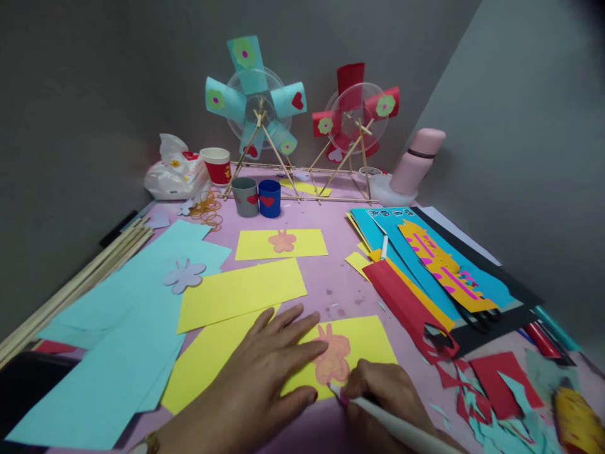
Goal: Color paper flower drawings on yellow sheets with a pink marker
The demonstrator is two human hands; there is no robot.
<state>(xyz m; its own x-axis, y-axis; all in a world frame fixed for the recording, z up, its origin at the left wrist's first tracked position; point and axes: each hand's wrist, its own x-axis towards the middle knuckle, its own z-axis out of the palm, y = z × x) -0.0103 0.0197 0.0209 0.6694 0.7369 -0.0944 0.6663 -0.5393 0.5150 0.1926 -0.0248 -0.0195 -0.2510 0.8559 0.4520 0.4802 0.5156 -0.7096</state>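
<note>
My left hand (278,359) lies flat with its fingers spread, pressing on a yellow paper strip (373,337). On that strip is a pinkish-orange butterfly drawing (333,359). My right hand (385,394) is closed around a white marker (392,421), whose tip touches the drawing's lower edge. Just beyond lie more yellow strips (246,293), partly under my left hand. Farther back, another yellow strip (307,244) bears a similar butterfly (282,241). A pale lilac butterfly cutout (184,276) rests on light blue sheets (137,302) at the left.
Behind stand a blue paper wheel (258,104) and a red one (352,113) on stick frames. Two small cups, grey (245,198) and blue (270,205), sit before them. A pink bottle (418,161), coloured papers (392,217) and paper scraps (491,403) occupy the right; wooden sticks (80,280) the left.
</note>
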